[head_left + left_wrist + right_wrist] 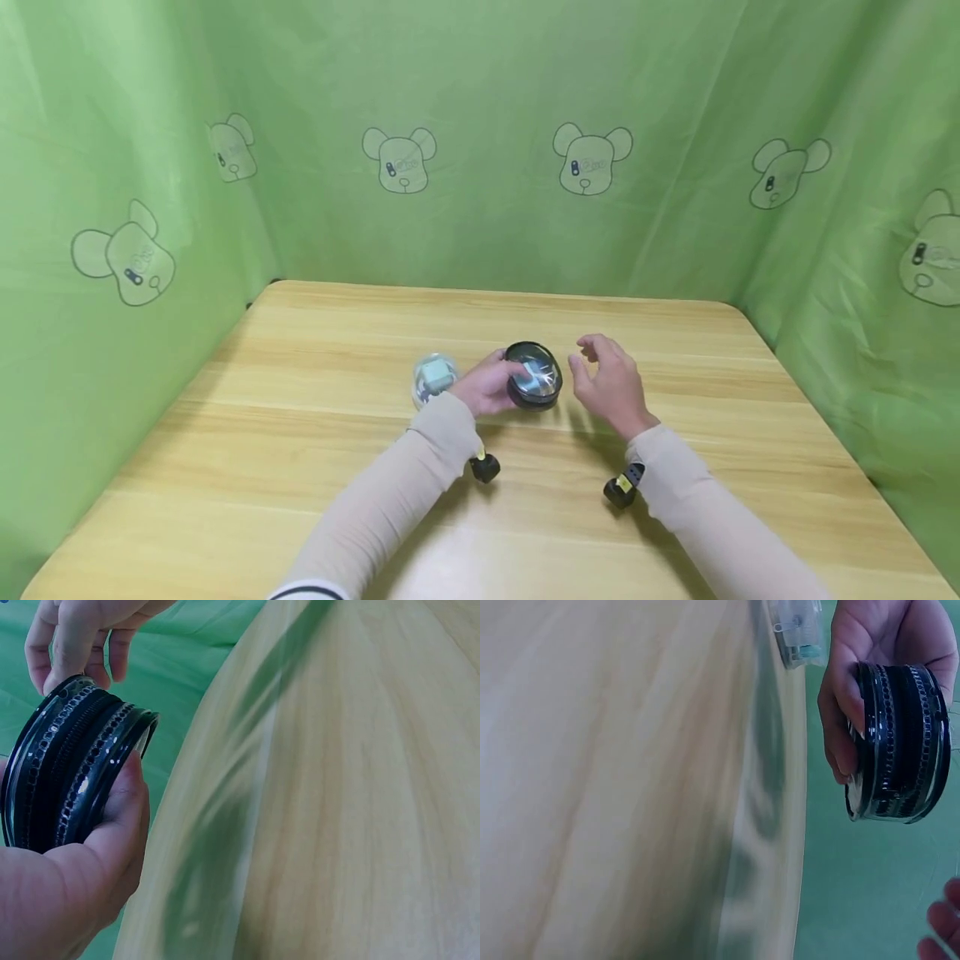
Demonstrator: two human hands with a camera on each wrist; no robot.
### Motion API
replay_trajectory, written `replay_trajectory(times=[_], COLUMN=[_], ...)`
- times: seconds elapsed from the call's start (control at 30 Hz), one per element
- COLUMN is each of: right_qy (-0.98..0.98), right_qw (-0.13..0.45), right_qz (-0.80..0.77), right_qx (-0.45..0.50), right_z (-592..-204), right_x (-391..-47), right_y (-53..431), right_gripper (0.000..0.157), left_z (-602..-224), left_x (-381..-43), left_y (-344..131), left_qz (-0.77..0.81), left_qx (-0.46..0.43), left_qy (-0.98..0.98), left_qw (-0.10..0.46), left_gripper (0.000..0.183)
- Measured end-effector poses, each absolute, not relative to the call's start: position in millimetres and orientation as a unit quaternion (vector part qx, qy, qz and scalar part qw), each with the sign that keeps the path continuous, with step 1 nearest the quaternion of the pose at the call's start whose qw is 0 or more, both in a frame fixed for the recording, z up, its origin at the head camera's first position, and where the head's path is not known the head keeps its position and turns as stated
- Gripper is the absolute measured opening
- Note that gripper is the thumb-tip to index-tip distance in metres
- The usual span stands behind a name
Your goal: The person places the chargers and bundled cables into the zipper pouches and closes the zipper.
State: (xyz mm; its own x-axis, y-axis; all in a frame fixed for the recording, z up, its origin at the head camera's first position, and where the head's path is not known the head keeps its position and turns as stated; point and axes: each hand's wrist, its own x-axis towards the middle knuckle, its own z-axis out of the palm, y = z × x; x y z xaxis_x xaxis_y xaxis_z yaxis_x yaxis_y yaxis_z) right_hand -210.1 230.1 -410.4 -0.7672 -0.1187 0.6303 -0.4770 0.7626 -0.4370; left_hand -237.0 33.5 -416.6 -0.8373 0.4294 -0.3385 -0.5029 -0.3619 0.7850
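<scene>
My left hand [486, 385] grips a small round black zip case [542, 368] with a clear window, thumb across the front. Something light blue shows through that window. The left wrist view gives the side of the case [60, 765], where a zip runs between two rows of stitching. To the right of the case, my right hand [611, 385] hovers above the table with loosely bent fingers and holds nothing. Its fingertips [945, 924] show at the lower right of the right wrist view, apart from the case [900, 742].
A clear round case [435, 375] with a pale green item inside lies on the wooden table [337, 467], just left of my left hand. Green curtains [495, 233] with printed bear heads enclose the table at the back and sides. Black wrist cameras [486, 468] hang below both wrists.
</scene>
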Motion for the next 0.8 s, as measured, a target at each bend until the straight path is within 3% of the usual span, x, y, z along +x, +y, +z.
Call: replay_trajectory(times=[0.27, 0.8], right_qy=[-0.943, -0.986], right_qw=[0.239, 0.12], right_qz=[0.186, 0.079], right_qx=[0.135, 0.09], right_z=[-411.9, -412.6], right_x=[-204.3, -193.5], right_y=[242.3, 252.9], right_gripper=[0.053, 0.075], left_z=[-420.0, -430.9], left_x=[-233.0, -229.7], left_y=[35.4, 38.7], left_qz=[0.811, 0.786], left_qx=[-0.04, -0.048], left_qy=[0.502, 0.533], left_qw=[0.299, 0.31], left_gripper=[0.067, 0.083])
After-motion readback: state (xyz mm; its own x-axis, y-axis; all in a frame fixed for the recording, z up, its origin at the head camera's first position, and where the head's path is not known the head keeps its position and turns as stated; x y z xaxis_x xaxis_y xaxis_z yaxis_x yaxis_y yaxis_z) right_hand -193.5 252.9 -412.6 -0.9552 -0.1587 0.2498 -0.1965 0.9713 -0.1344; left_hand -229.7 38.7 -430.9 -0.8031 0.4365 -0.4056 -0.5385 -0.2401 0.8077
